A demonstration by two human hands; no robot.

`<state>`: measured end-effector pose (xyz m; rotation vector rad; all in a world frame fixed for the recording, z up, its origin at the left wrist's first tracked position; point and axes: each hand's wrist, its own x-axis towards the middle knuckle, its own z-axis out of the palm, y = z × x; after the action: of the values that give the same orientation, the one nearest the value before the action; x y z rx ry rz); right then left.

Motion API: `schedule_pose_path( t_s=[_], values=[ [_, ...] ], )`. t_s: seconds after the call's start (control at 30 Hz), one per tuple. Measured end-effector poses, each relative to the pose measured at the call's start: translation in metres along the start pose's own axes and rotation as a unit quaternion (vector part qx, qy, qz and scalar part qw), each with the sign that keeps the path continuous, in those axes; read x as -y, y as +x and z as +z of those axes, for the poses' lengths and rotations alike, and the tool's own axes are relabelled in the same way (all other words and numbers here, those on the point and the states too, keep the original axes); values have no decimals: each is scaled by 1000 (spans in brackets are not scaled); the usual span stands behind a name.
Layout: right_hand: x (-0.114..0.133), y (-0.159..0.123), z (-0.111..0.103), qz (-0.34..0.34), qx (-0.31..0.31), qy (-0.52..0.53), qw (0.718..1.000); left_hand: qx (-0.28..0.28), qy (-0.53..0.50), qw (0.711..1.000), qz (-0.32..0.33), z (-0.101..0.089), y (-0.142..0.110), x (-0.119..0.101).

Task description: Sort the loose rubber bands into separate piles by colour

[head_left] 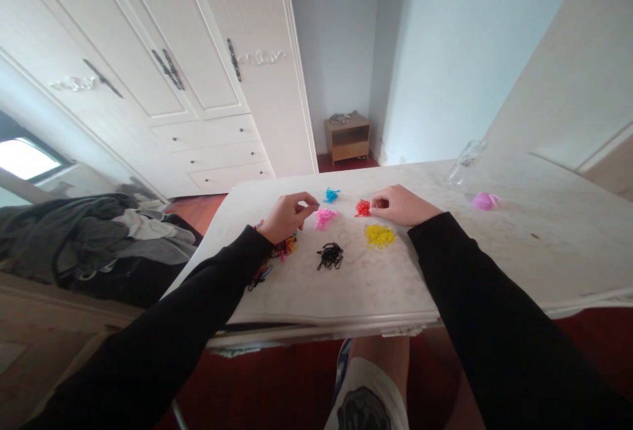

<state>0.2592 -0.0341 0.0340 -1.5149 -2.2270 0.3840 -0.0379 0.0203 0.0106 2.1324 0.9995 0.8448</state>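
Observation:
My left hand (289, 214) is pinched closed just left of the pink pile (326, 219). A tiny dark bluish bit shows at its fingertips, too small to name. Under and behind that wrist lies a mixed-colour heap (287, 246) of small thin looped pieces, partly hidden by my hand and sleeve. My right hand (403, 206) has its fingers closed at the right edge of the red pile (362, 208); whatever they hold is hidden. Nearby are a blue pile (331, 195), a yellow pile (380, 236) and a black pile (330, 256) of similar pieces.
The piles lie on a white table (475, 258). Toward its right side are a clear glass bottle (465, 163) and a purple lump (485, 201). Dark and grey clothes (109, 239) are heaped at the left. A small wooden cabinet (348, 138) stands beyond the table.

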Motion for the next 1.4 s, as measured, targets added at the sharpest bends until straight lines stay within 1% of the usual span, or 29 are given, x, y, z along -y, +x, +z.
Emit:
schedule_pose_path(
  t_s=[0.2,0.3,0.37,0.43,0.5,0.57,0.63,0.77,0.87,0.93,1.03,1.13,1.23,1.3,1.4],
  values=[
    [-4,2,4,-9,-18,14,1000,-16,9,1000,-21,-9,3,8],
    [-6,2,4,-14,-33,18,999,-31,12,999,0,-16,6,11],
    [-6,2,3,-8,-43,30,999,-38,27,999,2,-20,10,11],
    [-6,2,3,-4,-52,43,998,-43,47,998,-11,-23,14,10],
    [-6,2,4,-1,-65,42,997,-50,85,995,-7,-24,21,6],
    [-8,3,6,2,-66,41,997,-31,119,992,7,-25,30,0],
    [-9,3,7,7,-66,37,997,1,145,989,23,-23,42,-7],
    [-12,3,8,22,-71,25,997,58,156,986,25,-14,67,-16],
    [-13,3,8,26,-67,17,997,81,141,987,15,-5,80,-16],
    [-14,4,8,22,-64,11,998,80,136,987,10,-1,85,-13],
    [-15,4,7,22,-59,9,998,67,127,990,11,-1,86,-11],
    [-14,5,6,21,-57,6,998,39,92,995,13,-4,78,-15],
    [-12,5,5,17,-55,4,998,18,21,1000,-5,-5,65,-22],
    [-11,5,5,16,-54,7,998,2,-32,999,-17,-2,57,-24],
    [-10,5,6,8,-52,12,999,-45,-112,992,-43,6,50,-20]
  ],
)
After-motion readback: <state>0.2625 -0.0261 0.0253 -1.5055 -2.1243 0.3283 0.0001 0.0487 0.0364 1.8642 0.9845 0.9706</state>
